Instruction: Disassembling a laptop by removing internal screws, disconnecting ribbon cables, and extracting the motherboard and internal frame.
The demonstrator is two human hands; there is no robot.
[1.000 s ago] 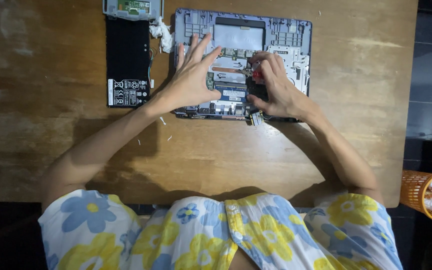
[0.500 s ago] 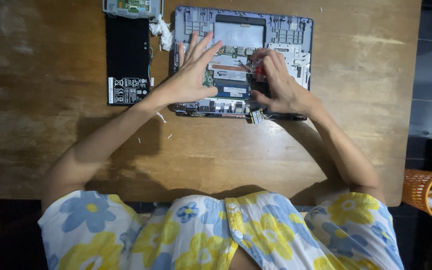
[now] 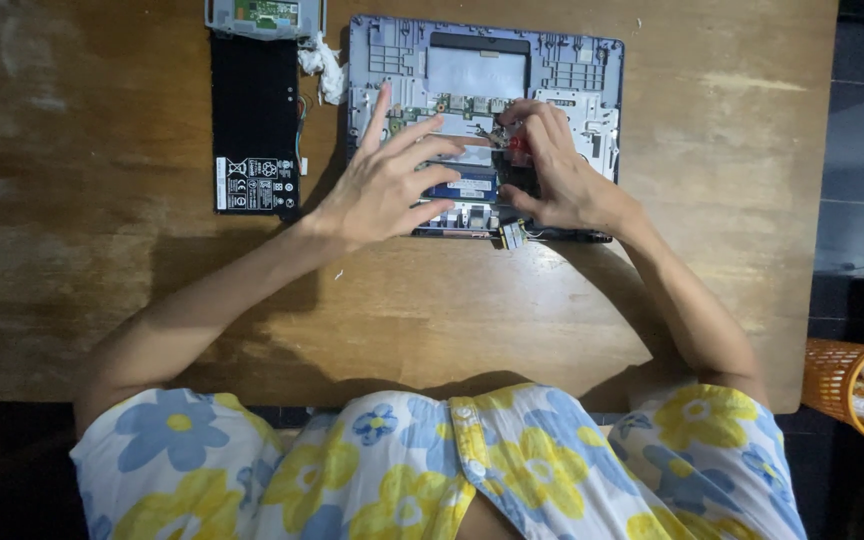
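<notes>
An opened laptop base [image 3: 572, 70] lies at the far middle of the wooden table [image 3: 102, 280], its circuit board and a blue-labelled memory module [image 3: 467, 187] exposed. My left hand [image 3: 387, 185] rests flat on the board's left half, fingers spread, fingertips near the module. My right hand [image 3: 552, 170] is curled over the board's middle right, gripping a small red-handled tool [image 3: 519, 145] pressed down onto the board. The tool's tip is hidden by my fingers.
A black flat battery pack [image 3: 252, 120] lies left of the laptop, with a grey part [image 3: 264, 15] above it and a crumpled white tissue [image 3: 324, 65] between them. An orange basket [image 3: 852, 385] with paper stands on the floor at the right. Dark floor shows beyond the table's right edge.
My left hand has slid slightly right and flattened across the board. My right hand has shifted a little on the tool over the same spot.
</notes>
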